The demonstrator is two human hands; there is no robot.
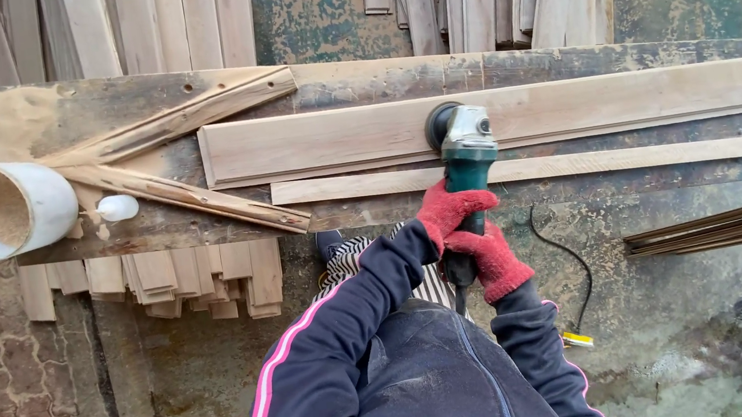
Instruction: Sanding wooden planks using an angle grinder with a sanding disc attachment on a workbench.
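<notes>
Gripping: both hands wore red gloves and were closed round the green body of the angle grinder [467, 165], near the middle of the frame.
Left hand: the left hand [449, 211] was wrapped shut on the body just behind the grey head.
Right hand: the right hand [493, 262] was clamped shut lower down, on the tail end of the body where the black cable [573, 265] left it.
Grinder place: its disc end rested on the long pale plank [565, 109], which lay across the middle of the workbench [53, 114].
Handling: the tool looked stiff, compact and fairly heavy at the head, so I judged a two-handed hold on the body the steadier one.
Plank: it looked rigid, flat and dusty, held against a thin batten [525, 168] just below it.
Left of frame: a white pipe [3, 208] with sawdust inside.
</notes>
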